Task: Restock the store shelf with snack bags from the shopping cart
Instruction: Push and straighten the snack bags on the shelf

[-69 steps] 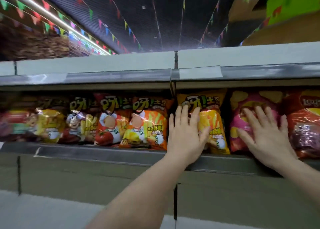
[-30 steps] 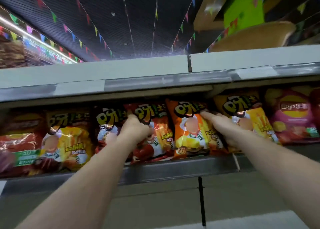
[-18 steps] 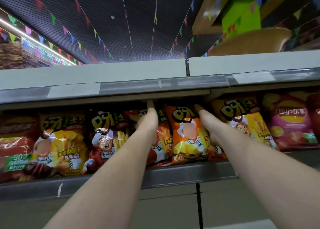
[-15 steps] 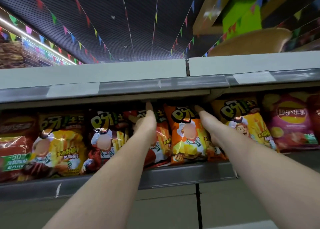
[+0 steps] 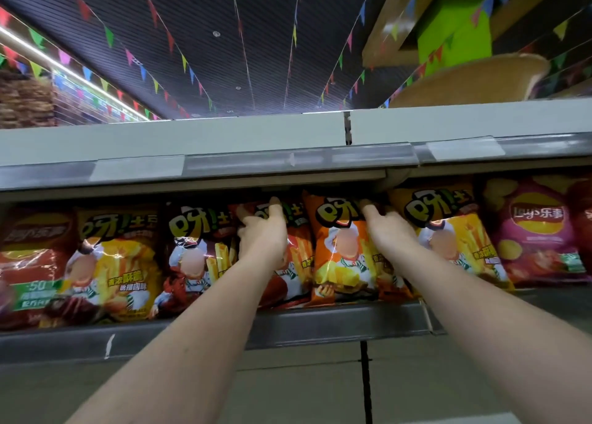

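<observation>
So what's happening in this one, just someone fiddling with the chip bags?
A person is reaching up into a store shelf packed with snack bags. The left hand is on the top of a red-orange bag, and the right hand is tucked beside the orange bag next to it, apparently straightening the row. Yellow bags and a pink bag stand on either side. No shopping cart is in view.

Dim aisle — ceiling strip light [image 5: 80,74] glares left; edges blurred, bowed.
</observation>
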A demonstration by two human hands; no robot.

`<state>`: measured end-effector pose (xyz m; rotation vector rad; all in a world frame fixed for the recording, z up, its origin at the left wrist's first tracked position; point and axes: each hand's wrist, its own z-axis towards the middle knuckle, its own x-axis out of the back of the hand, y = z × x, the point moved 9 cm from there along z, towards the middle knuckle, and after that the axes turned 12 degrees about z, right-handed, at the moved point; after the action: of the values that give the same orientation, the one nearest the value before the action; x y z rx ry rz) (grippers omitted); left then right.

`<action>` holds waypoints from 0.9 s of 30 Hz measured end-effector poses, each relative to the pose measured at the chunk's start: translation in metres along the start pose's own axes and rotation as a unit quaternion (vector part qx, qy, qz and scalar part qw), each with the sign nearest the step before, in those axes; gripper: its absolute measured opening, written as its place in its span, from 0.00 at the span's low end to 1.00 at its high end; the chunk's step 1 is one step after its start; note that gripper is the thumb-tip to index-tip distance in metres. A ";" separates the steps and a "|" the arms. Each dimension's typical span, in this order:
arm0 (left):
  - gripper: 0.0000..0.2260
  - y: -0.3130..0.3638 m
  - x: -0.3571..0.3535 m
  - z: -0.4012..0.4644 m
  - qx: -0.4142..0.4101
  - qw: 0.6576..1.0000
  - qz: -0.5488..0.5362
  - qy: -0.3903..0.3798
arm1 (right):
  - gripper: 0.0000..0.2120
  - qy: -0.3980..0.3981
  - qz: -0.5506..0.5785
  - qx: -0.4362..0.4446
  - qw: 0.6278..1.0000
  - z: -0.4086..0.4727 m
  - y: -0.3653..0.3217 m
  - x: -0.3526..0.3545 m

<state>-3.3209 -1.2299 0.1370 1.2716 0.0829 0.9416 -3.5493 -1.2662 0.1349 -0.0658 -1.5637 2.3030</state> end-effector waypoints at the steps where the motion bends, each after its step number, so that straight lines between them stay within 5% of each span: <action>1: 0.28 0.002 0.003 -0.005 -0.013 1.000 0.006 0.005 | 0.27 0.011 -0.032 0.058 0.998 -0.010 -0.011 0.002; 5: 0.28 0.009 0.023 -0.025 -0.082 0.996 0.010 0.045 | 0.25 -0.011 -0.121 0.282 0.952 -0.058 -0.054 -0.017; 9: 0.25 0.005 0.042 -0.036 -0.116 0.990 0.018 0.079 | 0.24 -0.081 -0.123 0.370 0.917 -0.090 -0.083 -0.050; 27: 0.24 -0.119 0.157 -0.047 0.043 0.973 0.148 0.174 | 0.25 -0.267 -0.106 0.314 0.905 -0.138 -0.076 -0.157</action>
<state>-3.1799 -1.0923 0.0890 1.2044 0.2141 1.4287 -3.3502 -1.1677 0.1253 0.9134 -0.8672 2.6435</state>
